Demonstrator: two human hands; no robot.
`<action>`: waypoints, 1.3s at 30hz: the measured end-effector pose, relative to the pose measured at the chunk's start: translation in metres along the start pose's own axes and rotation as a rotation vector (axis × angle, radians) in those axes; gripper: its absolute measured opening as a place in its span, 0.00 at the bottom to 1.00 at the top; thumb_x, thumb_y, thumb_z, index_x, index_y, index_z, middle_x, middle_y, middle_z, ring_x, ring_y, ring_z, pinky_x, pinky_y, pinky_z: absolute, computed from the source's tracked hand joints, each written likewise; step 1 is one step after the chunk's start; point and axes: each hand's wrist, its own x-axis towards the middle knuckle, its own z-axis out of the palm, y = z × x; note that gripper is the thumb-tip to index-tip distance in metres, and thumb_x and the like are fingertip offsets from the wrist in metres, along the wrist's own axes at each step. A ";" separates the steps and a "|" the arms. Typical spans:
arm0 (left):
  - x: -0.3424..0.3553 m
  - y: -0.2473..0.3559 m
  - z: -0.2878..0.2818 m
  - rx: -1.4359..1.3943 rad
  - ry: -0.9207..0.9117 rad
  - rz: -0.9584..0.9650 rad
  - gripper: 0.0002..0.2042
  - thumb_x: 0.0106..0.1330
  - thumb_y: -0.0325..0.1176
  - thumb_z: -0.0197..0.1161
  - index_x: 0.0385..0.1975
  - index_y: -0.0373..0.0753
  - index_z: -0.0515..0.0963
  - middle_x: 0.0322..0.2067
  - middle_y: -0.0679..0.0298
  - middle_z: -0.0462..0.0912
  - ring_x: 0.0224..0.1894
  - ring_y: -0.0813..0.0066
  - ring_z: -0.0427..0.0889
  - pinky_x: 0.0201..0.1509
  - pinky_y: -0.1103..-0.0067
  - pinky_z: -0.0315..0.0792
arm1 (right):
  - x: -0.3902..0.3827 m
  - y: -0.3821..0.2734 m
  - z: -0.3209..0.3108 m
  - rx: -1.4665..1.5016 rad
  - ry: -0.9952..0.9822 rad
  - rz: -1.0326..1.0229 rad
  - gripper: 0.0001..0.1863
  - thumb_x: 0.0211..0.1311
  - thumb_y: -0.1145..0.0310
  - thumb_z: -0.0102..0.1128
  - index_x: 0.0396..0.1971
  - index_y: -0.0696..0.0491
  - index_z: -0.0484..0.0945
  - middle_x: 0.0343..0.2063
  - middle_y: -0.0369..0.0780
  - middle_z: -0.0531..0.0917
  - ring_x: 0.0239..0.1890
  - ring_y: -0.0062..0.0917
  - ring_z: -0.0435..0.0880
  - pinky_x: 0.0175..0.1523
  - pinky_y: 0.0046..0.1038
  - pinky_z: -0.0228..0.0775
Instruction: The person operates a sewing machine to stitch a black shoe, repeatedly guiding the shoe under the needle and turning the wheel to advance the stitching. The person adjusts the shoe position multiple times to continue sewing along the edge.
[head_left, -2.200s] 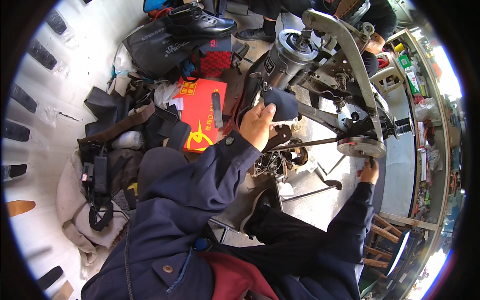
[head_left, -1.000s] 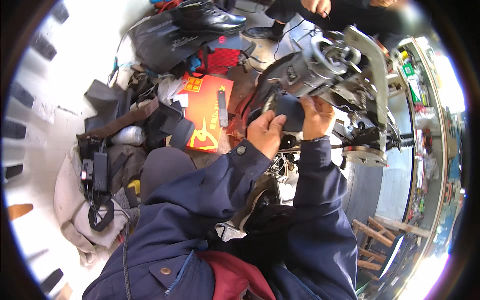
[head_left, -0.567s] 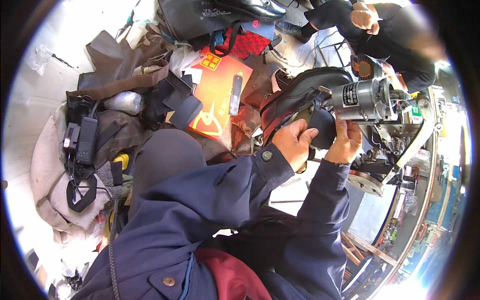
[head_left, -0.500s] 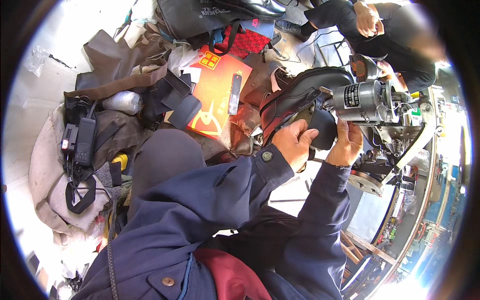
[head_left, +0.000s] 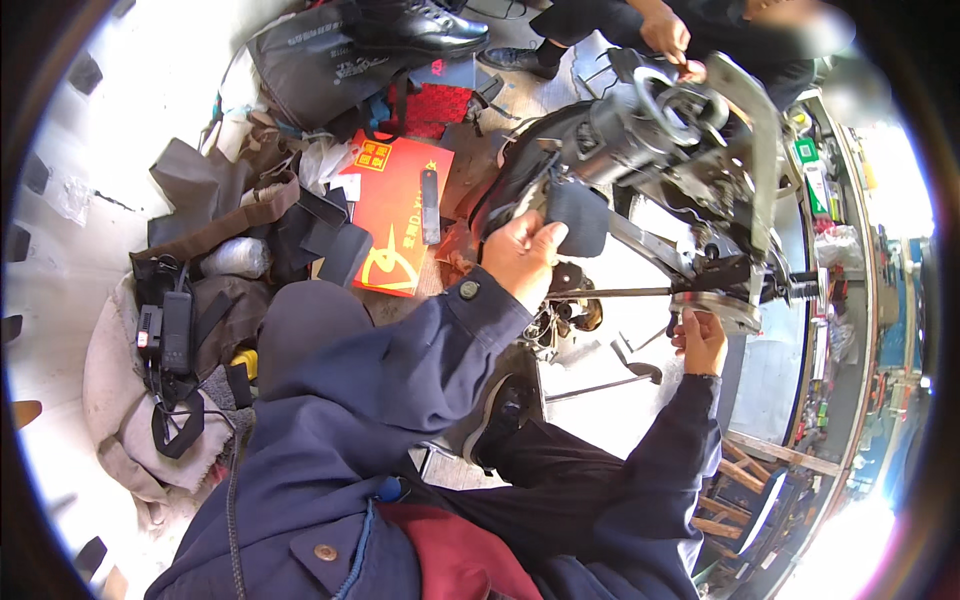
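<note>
My left hand [head_left: 525, 258] pinches a dark leather patch [head_left: 582, 220] at the side of a black shoe [head_left: 507, 175], which sits under the head of a metal hand-cranked sewing machine [head_left: 615, 135]. The spot under the machine's head is partly hidden by its metal cylinder. My right hand [head_left: 705, 340] is lower and farther right, with its fingers closed on the machine's handwheel [head_left: 740, 310], below the long metal arm [head_left: 755, 170].
A red box [head_left: 390, 210], leather scraps [head_left: 195, 185], a dark bag [head_left: 295, 70] and a black charger [head_left: 178, 330] crowd the left. A co-worker's hand [head_left: 665, 30] and dark legs are at top. A shelf [head_left: 830, 220] of small items and a wooden stool [head_left: 730, 475] stand right.
My right hand has left the patch beside my left hand and moved down and right onto the handwheel. My left hand keeps its grip. The view has shifted, and the co-worker's hand appears farther left.
</note>
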 end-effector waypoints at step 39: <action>0.009 0.022 -0.011 -0.117 -0.083 -0.168 0.11 0.72 0.38 0.58 0.40 0.35 0.76 0.21 0.68 0.74 0.17 0.88 0.66 0.17 0.88 0.58 | 0.016 0.048 0.021 0.130 -0.284 0.041 0.14 0.66 0.63 0.56 0.40 0.60 0.72 0.18 0.41 0.78 0.15 0.24 0.79 0.20 0.25 0.70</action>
